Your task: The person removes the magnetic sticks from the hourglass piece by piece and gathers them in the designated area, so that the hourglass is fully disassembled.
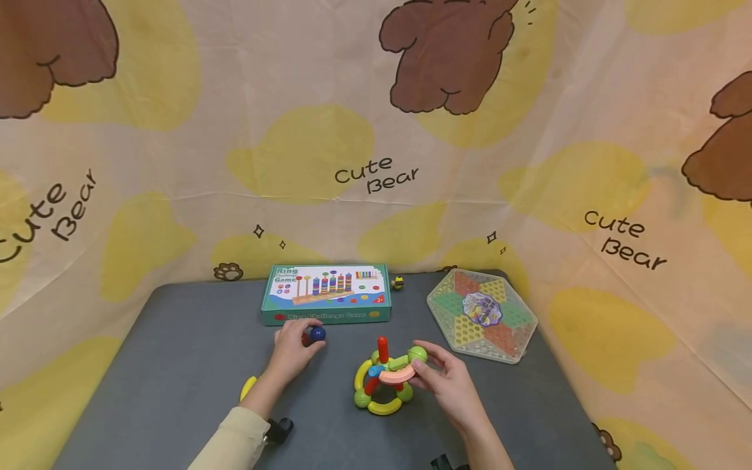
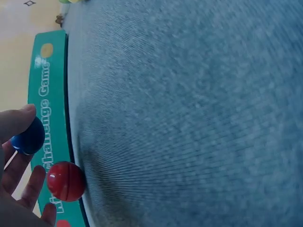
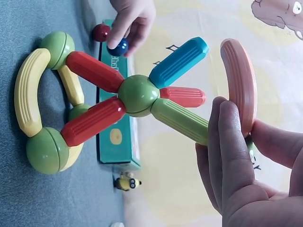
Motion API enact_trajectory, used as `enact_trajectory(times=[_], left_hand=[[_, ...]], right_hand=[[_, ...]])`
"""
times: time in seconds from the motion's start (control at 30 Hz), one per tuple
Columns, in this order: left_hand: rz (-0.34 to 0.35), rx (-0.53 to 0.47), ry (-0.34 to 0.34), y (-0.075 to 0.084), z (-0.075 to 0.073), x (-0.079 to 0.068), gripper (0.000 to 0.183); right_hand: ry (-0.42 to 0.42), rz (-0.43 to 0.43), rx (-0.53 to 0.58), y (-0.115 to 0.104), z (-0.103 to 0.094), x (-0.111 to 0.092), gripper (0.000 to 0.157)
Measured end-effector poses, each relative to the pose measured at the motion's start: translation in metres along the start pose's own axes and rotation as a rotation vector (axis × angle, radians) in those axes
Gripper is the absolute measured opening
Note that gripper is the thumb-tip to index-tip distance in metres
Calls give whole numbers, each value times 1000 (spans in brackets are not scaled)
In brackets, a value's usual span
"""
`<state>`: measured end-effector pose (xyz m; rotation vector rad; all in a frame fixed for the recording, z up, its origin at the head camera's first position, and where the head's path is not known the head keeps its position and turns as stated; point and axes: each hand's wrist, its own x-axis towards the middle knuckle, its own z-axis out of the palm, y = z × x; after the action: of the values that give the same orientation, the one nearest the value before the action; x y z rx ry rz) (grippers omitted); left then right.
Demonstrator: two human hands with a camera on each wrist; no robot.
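Between thumb and fingers my left hand (image 1: 290,346) pinches a blue ball (image 2: 31,136) near the box front. A red ball (image 2: 66,181) sits on the table just below it, close to the other fingers. My right hand (image 1: 449,382) pinches a pink curved stick (image 3: 240,85) by its lower end, at the green ball (image 1: 417,354) that tips a light green stick (image 3: 182,120); the fingers mostly hide that ball in the right wrist view. This belongs to a ball-and-stick model (image 1: 384,408) with a yellow curved base, red sticks, a blue stick (image 3: 180,61) and a central green ball (image 3: 138,95).
A green ring game box (image 1: 326,318) lies at the back of the grey table (image 1: 194,352), a small yellow figure (image 1: 397,282) beside it. A hexagonal checkers board (image 1: 508,352) lies back right. Near my left forearm is a yellow piece (image 1: 248,388). Printed cloth (image 1: 376,222) hangs behind.
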<state>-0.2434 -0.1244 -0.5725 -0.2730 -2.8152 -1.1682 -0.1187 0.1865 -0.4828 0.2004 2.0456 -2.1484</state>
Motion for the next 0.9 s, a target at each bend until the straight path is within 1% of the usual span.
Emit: enact_trajectory(times=[0.2, 0.37, 0.57, 0.77, 0.9], left_hand=[[-7, 44, -22, -7, 5, 3, 41], [-19, 49, -33, -12, 8, 3, 42], [-27, 55, -49, -15, 8, 3, 42], [-24, 53, -51, -18, 9, 4, 41], [-10, 41, -35, -16, 8, 4, 42]], right_hand=[[-7, 9, -1, -1, 0, 1, 51], [-13, 9, -3, -1, -1, 1, 51], [-19, 8, -7, 0, -1, 1, 51], [-14, 5, -11, 0, -1, 1, 51], [-8, 4, -6, 0, -1, 2, 50]])
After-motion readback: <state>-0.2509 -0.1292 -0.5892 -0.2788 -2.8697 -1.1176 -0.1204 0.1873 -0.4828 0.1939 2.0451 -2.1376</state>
